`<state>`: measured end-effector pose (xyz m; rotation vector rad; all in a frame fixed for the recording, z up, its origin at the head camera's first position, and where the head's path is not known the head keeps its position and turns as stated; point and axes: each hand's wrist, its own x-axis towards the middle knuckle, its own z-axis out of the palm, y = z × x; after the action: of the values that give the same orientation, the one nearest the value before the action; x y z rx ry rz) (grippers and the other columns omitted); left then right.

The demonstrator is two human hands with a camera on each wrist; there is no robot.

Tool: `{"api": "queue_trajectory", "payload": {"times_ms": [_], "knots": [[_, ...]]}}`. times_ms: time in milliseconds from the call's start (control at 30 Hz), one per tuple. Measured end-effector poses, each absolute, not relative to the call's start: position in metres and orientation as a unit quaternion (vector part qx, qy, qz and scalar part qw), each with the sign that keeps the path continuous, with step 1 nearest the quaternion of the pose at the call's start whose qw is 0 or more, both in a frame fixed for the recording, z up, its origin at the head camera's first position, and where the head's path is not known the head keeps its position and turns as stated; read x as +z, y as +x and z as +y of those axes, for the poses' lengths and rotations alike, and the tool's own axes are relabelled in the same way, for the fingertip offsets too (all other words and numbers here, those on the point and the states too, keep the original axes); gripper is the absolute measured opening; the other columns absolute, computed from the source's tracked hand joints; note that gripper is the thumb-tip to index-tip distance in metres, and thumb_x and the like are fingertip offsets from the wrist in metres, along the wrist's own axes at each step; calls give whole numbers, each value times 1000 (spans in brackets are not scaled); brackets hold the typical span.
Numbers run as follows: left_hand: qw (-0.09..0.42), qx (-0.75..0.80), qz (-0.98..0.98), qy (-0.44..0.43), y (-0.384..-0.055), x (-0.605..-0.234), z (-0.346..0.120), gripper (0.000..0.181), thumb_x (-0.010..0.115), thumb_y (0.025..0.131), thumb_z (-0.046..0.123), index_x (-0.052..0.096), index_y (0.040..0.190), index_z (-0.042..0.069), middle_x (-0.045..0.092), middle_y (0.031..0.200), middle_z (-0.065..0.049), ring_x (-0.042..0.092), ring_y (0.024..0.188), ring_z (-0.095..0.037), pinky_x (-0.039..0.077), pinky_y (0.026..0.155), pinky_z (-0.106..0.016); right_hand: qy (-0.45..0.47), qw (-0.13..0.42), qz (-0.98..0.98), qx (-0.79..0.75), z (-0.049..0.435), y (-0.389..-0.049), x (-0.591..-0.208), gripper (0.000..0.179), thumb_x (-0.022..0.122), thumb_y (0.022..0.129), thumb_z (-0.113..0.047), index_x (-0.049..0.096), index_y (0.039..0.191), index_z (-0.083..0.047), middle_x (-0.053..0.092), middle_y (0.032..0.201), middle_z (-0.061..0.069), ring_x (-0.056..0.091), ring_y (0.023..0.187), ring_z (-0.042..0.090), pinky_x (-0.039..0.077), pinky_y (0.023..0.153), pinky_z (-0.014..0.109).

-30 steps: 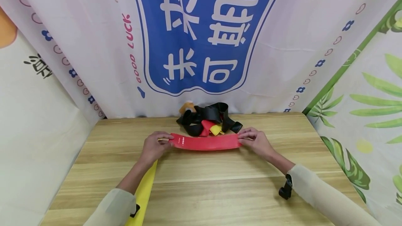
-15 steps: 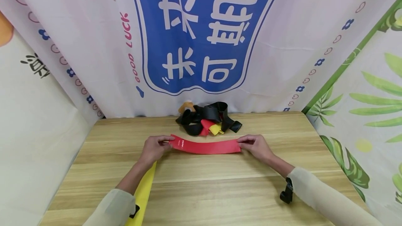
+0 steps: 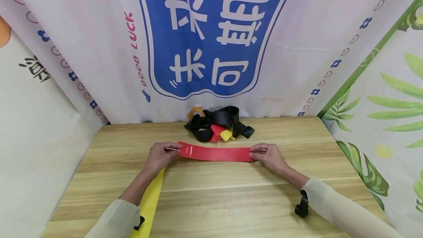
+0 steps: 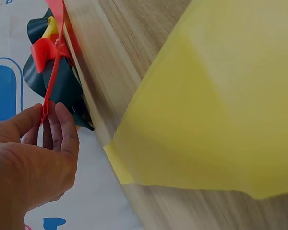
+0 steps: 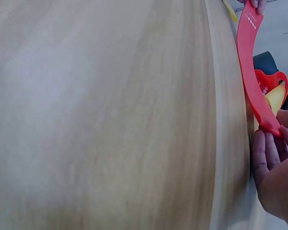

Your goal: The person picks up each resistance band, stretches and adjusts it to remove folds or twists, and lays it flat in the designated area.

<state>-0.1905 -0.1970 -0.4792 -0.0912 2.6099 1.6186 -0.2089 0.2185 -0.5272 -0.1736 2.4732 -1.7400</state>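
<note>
A red resistance band point(image 3: 216, 154) with small white print near its left end stretches flat between both hands, crosswise over the wooden table. My left hand point(image 3: 161, 156) pinches its left end between thumb and fingers; in the left wrist view the band point(image 4: 55, 67) appears edge-on. At the other end, my right hand point(image 3: 269, 156) pinches the band, with the fingers below it in the right wrist view. A wide yellow resistance band point(image 3: 152, 197) lies along the table beside and partly under the left forearm.
Behind the red band, a tangled pile of black bands point(image 3: 221, 119) with red, yellow and orange pieces sits at the table's back edge. A printed cloth point(image 3: 290, 83) hangs right behind the table point(image 3: 231, 201), with more cloth at both sides.
The red band came slightly nearer and sagged in the middle half a second ago; now it is straighter. Both hands keep their pinch on its ends.
</note>
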Motion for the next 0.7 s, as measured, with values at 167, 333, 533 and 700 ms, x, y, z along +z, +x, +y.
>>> {"api": "queue_trajectory", "payload": {"times_ms": [167, 333, 533, 700], "knots": [[33, 529, 847, -22, -186, -477, -201, 20, 75, 96, 1, 81, 115, 2, 74, 120, -18, 62, 89, -22, 61, 76, -30, -67, 40, 811, -579, 215, -208, -529, 24, 87, 86, -3, 79, 108, 3, 77, 111, 18, 78, 91, 15, 60, 76, 22], [45, 523, 851, -19, -180, -474, -204, 24, 75, 97, 4, 80, 121, 6, 70, 126, -17, 58, 95, -25, 58, 74, -27, -84, 9, 823, -562, 212, -210, -530, 24, 88, 85, -3, 79, 107, 3, 78, 105, 16, 75, 87, 10, 59, 76, 19], [63, 506, 860, -14, -172, -472, -211, 30, 72, 97, 4, 79, 126, 9, 68, 127, -17, 59, 98, -26, 53, 71, -25, -87, 16, 812, -577, 207, -211, -523, 25, 85, 87, -1, 79, 111, 2, 78, 106, 17, 74, 90, 11, 60, 79, 21], [73, 492, 867, -18, -163, -470, -217, 32, 73, 95, 4, 79, 126, 11, 70, 112, -13, 57, 92, -23, 49, 67, -25, -102, 29, 799, -591, 204, -214, -516, 25, 82, 90, 0, 78, 115, 1, 77, 108, 19, 72, 93, 14, 59, 79, 22]]}}
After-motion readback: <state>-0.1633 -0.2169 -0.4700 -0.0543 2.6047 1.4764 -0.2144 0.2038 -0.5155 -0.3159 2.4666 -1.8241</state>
